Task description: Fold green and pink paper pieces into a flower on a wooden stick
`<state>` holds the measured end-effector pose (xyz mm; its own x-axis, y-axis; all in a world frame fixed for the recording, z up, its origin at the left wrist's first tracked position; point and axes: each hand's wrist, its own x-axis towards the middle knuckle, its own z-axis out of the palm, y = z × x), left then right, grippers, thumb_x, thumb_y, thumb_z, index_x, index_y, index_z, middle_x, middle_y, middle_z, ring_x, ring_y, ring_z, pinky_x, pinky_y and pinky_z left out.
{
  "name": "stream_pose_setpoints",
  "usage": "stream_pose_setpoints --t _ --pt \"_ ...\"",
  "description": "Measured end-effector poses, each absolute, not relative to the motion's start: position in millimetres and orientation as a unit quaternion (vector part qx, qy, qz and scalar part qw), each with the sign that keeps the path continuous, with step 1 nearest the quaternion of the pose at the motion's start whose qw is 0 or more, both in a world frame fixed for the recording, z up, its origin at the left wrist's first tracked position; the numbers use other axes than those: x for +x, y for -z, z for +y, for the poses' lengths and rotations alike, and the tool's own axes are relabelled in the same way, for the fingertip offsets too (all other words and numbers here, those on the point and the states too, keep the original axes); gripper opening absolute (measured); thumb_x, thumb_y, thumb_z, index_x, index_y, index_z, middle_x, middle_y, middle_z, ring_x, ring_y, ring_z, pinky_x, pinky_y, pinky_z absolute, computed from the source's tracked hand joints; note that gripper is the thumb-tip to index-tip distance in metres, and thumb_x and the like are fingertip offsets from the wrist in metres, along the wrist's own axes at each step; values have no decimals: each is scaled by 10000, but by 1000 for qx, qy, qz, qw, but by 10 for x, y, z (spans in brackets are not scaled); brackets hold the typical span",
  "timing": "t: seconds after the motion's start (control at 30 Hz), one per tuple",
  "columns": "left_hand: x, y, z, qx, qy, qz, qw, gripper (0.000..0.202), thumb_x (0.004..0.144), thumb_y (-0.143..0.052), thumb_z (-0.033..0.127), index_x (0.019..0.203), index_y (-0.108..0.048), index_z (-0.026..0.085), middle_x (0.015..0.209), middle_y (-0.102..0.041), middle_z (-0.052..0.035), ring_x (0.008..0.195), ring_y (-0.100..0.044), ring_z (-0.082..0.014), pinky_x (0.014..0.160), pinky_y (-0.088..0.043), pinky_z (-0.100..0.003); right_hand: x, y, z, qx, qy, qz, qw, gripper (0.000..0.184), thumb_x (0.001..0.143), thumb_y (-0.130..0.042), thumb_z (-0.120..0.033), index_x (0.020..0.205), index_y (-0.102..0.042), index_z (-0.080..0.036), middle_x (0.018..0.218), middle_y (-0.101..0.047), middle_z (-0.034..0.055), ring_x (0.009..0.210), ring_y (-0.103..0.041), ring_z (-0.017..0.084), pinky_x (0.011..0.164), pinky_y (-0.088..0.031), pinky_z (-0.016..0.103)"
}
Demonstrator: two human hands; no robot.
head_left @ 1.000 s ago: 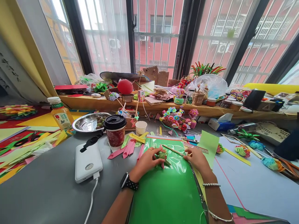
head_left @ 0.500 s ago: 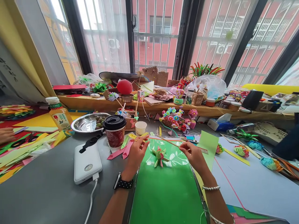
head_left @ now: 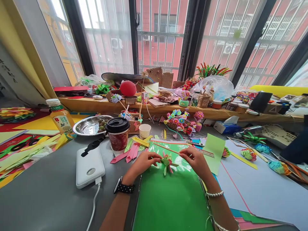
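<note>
A green and pink folded paper flower [head_left: 166, 161] is on the green plastic-covered folder [head_left: 172, 199]. My left hand [head_left: 149, 160] has its thumb and fingers closed at the flower's left petals. In my right hand [head_left: 192, 158] a thin wooden stick [head_left: 167, 148] is pinched near one end; its other end points up and left across the top of the folder. Just behind the right fingers, partly hidden, lies a ruler [head_left: 207, 153]. Pink paper strips [head_left: 131, 154] and yellow paper strips [head_left: 143, 141] lie to the left of the folder.
A lidded coffee cup [head_left: 117, 138], a paper cup [head_left: 145, 131], a white power bank [head_left: 90, 166] with its cable and a metal plate [head_left: 84, 126] of small fruit stand left. White sheets [head_left: 260, 189] and paper balls [head_left: 249, 155] lie right. A crowded ledge [head_left: 156, 109] runs behind.
My left hand has let go of the stick's far end and come down to the paper flower, which has shifted slightly. My right hand still holds the stick and has moved a little left.
</note>
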<state>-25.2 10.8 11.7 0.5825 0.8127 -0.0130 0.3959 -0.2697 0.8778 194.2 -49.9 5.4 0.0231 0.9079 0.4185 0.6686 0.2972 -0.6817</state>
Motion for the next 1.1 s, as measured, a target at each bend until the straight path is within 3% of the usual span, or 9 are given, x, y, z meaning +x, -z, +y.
stream_pose_setpoints --t 0.13,0.23,0.3,0.4,0.57,1.1 --pt "-361 -181 145 709 -392 486 328 276 753 -473 323 864 -647 140 813 -680 -63 669 -613 -168 592 -459 -261 1910 -72 -517 -559 -123 -710 410 212 786 -539 -352 742 -650 -177 688 -611 35 568 -539 133 518 -444 242" --pt "-361 -234 111 730 -478 424 243 259 769 -488 347 855 -660 173 888 -670 -61 840 -591 -188 740 -451 -289 1859 -81 -541 -539 -128 -737 387 177 789 -545 -322 747 -650 -186 695 -597 26 576 -542 129 550 -457 246" --pt "-329 -244 76 779 -452 361 243 224 759 -523 340 813 -682 191 856 -675 -53 844 -589 -187 776 -442 -294 1823 -83 -556 -529 -130 -748 380 160 791 -546 -309 756 -648 -191 704 -591 25 601 -551 133 562 -463 244" --pt "-273 -216 40 828 -372 322 267 209 757 -539 326 813 -699 204 803 -678 -51 765 -601 -174 711 -454 -271 1783 -78 -565 -526 -118 -757 369 167 801 -534 -317 774 -649 -199 705 -585 25 607 -554 138 565 -466 251" --pt "-205 -151 26 848 -299 343 272 186 752 -548 267 852 -697 215 805 -669 -47 741 -589 -161 659 -446 -238 1771 -34 -540 -537 -86 -764 347 158 808 -524 -298 780 -649 -205 713 -584 31 639 -561 152 584 -471 264" --pt "-76 -84 -19 855 -302 349 238 167 751 -541 227 817 -694 230 802 -646 -35 754 -569 -163 692 -428 -259 1715 74 -480 -518 -71 -770 366 117 797 -535 -249 832 -638 -205 775 -585 47 724 -574 177 615 -508 289"
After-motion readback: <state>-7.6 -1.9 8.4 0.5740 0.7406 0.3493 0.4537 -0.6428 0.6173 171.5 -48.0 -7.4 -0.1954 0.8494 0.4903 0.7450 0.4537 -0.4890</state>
